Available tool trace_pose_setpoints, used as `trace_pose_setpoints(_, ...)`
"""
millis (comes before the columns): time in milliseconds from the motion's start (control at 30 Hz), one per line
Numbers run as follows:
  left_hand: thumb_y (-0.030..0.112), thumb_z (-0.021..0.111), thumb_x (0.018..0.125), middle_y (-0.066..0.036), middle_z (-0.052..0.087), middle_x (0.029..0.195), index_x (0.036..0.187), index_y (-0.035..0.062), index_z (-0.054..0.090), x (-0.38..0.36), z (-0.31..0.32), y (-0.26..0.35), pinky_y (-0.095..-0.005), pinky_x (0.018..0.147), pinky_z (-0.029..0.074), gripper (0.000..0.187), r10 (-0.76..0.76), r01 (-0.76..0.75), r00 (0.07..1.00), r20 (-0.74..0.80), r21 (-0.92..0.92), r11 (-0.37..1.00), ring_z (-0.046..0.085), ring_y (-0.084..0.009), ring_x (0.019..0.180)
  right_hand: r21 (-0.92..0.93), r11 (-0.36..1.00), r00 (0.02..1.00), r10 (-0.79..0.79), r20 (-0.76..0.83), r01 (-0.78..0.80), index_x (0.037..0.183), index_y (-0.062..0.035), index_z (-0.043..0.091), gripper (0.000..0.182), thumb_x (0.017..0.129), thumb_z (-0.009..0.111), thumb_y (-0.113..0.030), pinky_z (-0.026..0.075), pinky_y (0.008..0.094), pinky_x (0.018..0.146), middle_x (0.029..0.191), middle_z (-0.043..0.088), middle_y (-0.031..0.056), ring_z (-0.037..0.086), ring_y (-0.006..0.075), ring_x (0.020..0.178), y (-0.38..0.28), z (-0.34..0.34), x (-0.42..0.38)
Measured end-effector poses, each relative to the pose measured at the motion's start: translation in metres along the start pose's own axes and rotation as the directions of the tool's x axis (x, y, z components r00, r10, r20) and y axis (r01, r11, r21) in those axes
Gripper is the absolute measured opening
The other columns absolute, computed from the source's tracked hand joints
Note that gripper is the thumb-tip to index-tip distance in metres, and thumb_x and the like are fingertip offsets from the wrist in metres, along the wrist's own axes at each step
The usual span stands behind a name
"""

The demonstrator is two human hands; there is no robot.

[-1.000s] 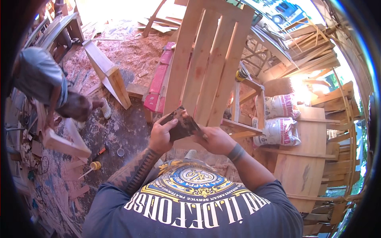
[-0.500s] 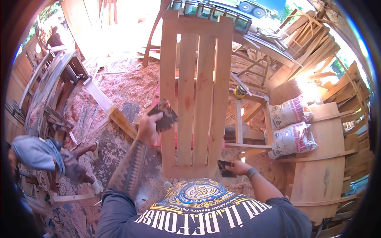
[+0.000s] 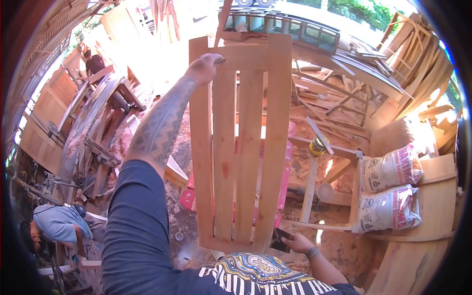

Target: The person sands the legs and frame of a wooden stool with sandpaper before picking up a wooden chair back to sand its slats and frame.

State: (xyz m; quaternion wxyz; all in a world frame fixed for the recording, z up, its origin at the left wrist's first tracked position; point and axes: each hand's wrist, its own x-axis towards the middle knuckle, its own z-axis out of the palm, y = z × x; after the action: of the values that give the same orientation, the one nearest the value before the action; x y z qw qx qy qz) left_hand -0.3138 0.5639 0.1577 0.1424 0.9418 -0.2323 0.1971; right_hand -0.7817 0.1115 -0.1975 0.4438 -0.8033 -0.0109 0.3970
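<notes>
A slatted wooden panel [image 3: 250,147] stretches away in front of me, with long slats between two side rails. My left hand [image 3: 204,69] is at the panel's far left corner, where the top crosspiece meets the side rail. Its fingers are closed on a thin flat square [image 3: 224,60], seen nearly edge-on. Down by the near right corner, my right hand [image 3: 298,243] grips a dark flat square [image 3: 281,240] beside the rail's end. Reddish-brown spots mark the slats.
Pink plastic [image 3: 188,196] shows beneath the panel. To the right, a yellow-labelled can [image 3: 318,146] stands on a wooden frame [image 3: 309,189], near two printed sacks [image 3: 388,209]. A bent-over person [image 3: 61,223] is at the lower left; another person [image 3: 94,63] is farther back. Shavings cover the ground.
My left hand has moved from over the panel's left rail up to its far left corner, its dark square turning edge-on. My right hand stays near the close right corner. The view has shifted.
</notes>
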Motion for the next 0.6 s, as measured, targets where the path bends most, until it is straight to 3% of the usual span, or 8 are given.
trace_pose_setpoints(67, 0.008, 0.052, 0.100, -0.016, 0.071, 0.121, 0.132, -0.0003, 0.062, 0.007, 0.008, 0.009, -0.0439, 0.107, 0.051, 0.035, 0.065, -0.060, 0.998, -0.022, 0.169, 0.984, 0.067, -0.0349, 0.116, -0.036, 0.996, 0.991, 0.083, 0.106, -0.080, 0.115, -0.0068, 0.077, 0.043, 0.103, 0.065, -0.046, 0.055, 0.0392, 0.077, 0.089, 0.078, 0.0101, 0.070, 0.0197, 0.078, -0.017, -0.022, -0.007)
trace_pose_setpoints(167, 0.007, 0.054, 0.095, -0.019, 0.065, 0.133, 0.140, -0.0002, 0.057, 0.003, 0.058, -0.013, -0.0452, 0.111, 0.048, 0.045, 0.237, -0.145, 0.951, -0.197, 0.392, 0.909, 0.061, -0.0381, 0.125, -0.200, 0.979, 0.996, -0.024, 0.085, 0.041, 0.106, -0.0033, 0.076, 0.039, 0.104, 0.066, -0.040, 0.053, 0.0353, 0.066, 0.077, 0.075, 0.0067, 0.067, 0.0154, 0.067, -0.065, -0.054, -0.014)
trace_pose_setpoints(267, 0.005, 0.056, 0.091, -0.021, 0.056, 0.144, 0.147, -0.0001, 0.051, -0.017, 0.078, 0.003, -0.0451, 0.115, 0.045, 0.057, 0.151, -0.054, 0.959, -0.238, 0.373, 0.926, 0.053, -0.0387, 0.136, 0.085, 0.993, 0.995, -0.092, 0.051, 0.087, 0.109, -0.0037, 0.076, 0.030, 0.103, 0.068, -0.032, 0.053, 0.0323, 0.067, 0.078, 0.074, 0.0031, 0.064, 0.0110, 0.070, -0.100, -0.090, -0.003)
trace_pose_setpoints(433, 0.003, 0.057, 0.087, -0.021, 0.052, 0.150, 0.151, -0.0019, 0.047, -0.041, 0.112, 0.010, -0.0464, 0.119, 0.042, 0.066, 0.135, -0.019, 0.947, -0.292, 0.370, 0.929, 0.047, -0.0395, 0.143, 0.174, 0.833, 0.843, -0.483, -0.236, 0.525, 0.120, -0.0023, 0.072, 0.022, 0.103, 0.066, -0.015, 0.052, 0.0294, 0.070, 0.088, 0.071, 0.0020, 0.062, 0.0087, 0.076, -0.192, -0.164, 0.035)
trace_pose_setpoints(467, 0.002, 0.058, 0.086, -0.021, 0.052, 0.151, 0.152, -0.0020, 0.047, -0.048, 0.115, 0.008, -0.0466, 0.119, 0.041, 0.066, 0.151, -0.022, 0.942, -0.301, 0.393, 0.919, 0.046, -0.0392, 0.144, 0.179, 0.777, 0.789, -0.552, -0.269, 0.604, 0.121, -0.0014, 0.071, 0.022, 0.102, 0.066, -0.012, 0.053, 0.0293, 0.071, 0.093, 0.072, 0.0032, 0.062, 0.0089, 0.079, -0.215, -0.180, 0.042)
trace_pose_setpoints(533, 0.002, 0.058, 0.086, -0.021, 0.053, 0.150, 0.151, -0.0019, 0.049, -0.060, 0.112, 0.011, -0.0469, 0.120, 0.041, 0.065, 0.164, -0.039, 0.941, -0.294, 0.388, 0.921, 0.047, -0.0395, 0.143, -0.151, 0.552, 0.470, -0.801, -0.372, 0.820, 0.123, -0.0001, 0.069, 0.023, 0.101, 0.066, -0.005, 0.053, 0.0280, 0.074, 0.101, 0.073, 0.0059, 0.064, 0.0099, 0.084, -0.245, -0.205, 0.075)
trace_pose_setpoints(567, 0.002, 0.058, 0.086, -0.021, 0.053, 0.150, 0.150, -0.0018, 0.050, -0.066, 0.110, 0.013, -0.0470, 0.120, 0.041, 0.065, 0.169, -0.047, 0.942, -0.291, 0.385, 0.922, 0.048, -0.0397, 0.143, -0.257, 0.390, 0.259, -0.868, -0.424, 0.884, 0.121, -0.0005, 0.068, 0.019, 0.104, 0.060, -0.006, 0.053, 0.0299, 0.074, 0.107, 0.071, 0.0068, 0.064, 0.0119, 0.092, -0.264, -0.213, 0.095)
trace_pose_setpoints(600, 0.002, 0.058, 0.086, -0.021, 0.054, 0.150, 0.149, -0.0015, 0.051, -0.071, 0.109, 0.012, -0.0470, 0.120, 0.041, 0.064, 0.158, -0.049, 0.948, -0.277, 0.365, 0.930, 0.049, -0.0400, 0.142, -0.350, 0.323, 0.146, -0.882, -0.448, 0.879, 0.119, -0.0003, 0.069, 0.018, 0.106, 0.057, -0.007, 0.054, 0.0308, 0.073, 0.108, 0.071, 0.0075, 0.066, 0.0137, 0.093, -0.281, -0.224, 0.115)
